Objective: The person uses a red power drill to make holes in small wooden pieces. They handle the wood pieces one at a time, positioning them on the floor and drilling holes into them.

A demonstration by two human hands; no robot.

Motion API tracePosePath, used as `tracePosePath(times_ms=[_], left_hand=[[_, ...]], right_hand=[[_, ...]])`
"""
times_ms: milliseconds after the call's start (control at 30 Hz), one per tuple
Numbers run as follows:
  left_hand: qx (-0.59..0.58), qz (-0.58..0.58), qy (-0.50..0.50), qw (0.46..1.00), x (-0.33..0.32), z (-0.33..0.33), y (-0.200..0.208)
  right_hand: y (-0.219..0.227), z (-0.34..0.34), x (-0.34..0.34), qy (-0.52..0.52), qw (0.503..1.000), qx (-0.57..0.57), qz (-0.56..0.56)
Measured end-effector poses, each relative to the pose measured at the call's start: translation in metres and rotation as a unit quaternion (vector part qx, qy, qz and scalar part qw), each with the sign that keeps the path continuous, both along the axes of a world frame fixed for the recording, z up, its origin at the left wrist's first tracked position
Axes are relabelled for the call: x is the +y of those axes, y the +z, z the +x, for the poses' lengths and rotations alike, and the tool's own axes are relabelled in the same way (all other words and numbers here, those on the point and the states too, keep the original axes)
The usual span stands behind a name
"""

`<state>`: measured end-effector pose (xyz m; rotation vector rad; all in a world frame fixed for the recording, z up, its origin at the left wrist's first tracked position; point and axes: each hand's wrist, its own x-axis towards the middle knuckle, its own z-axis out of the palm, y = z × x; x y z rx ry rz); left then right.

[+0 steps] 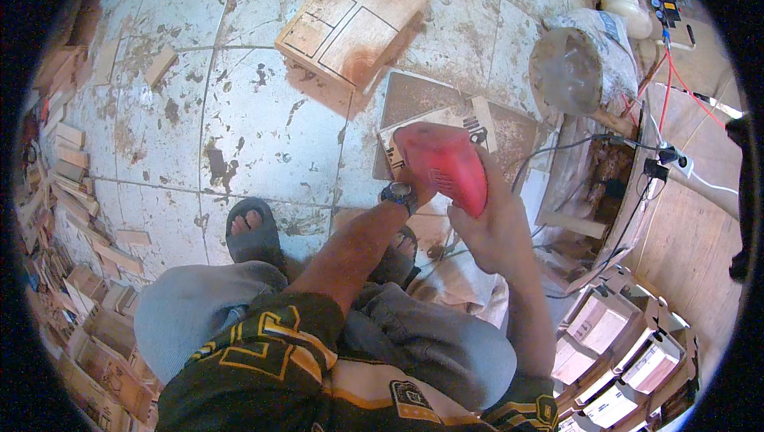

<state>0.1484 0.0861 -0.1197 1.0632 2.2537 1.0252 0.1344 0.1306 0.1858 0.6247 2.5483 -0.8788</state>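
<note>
A red, smooth, rounded object point(450, 165), wide at one end and tapering toward the other, is between my hands in front of my knees. Its exact kind is not clear. My left hand point(420, 183), below a wristwatch point(397, 191), grips it from the left, its fingers mostly hidden beneath. Closed along the right side of the object is my right hand point(492, 233). Under it, partly covered, a piece of printed wood point(395, 155) rests on a dusty brown board point(414, 99) on the floor.
A wooden panel with black lines point(350, 22) lies on the stained tiled floor point(247, 113) ahead. Wood offcuts point(76, 193) are heaped at left. To the right are a sack point(605, 50), black cords point(549, 148), a power strip point(678, 160) and a box of wood blocks point(617, 352).
</note>
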Motion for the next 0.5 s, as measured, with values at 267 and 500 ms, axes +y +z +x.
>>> tracePosePath(times_ms=[267, 500], left_hand=[[0.0, -0.012, -0.012, 1.0, -0.001, -0.001, 0.0], [0.007, -0.022, -0.025, 0.999, 0.001, 0.001, -0.002]], right_hand=[[0.001, -0.004, 0.002, -0.014, 1.0, -0.011, -0.008], [0.025, 0.008, 0.001, -0.076, 0.994, 0.004, -0.073]])
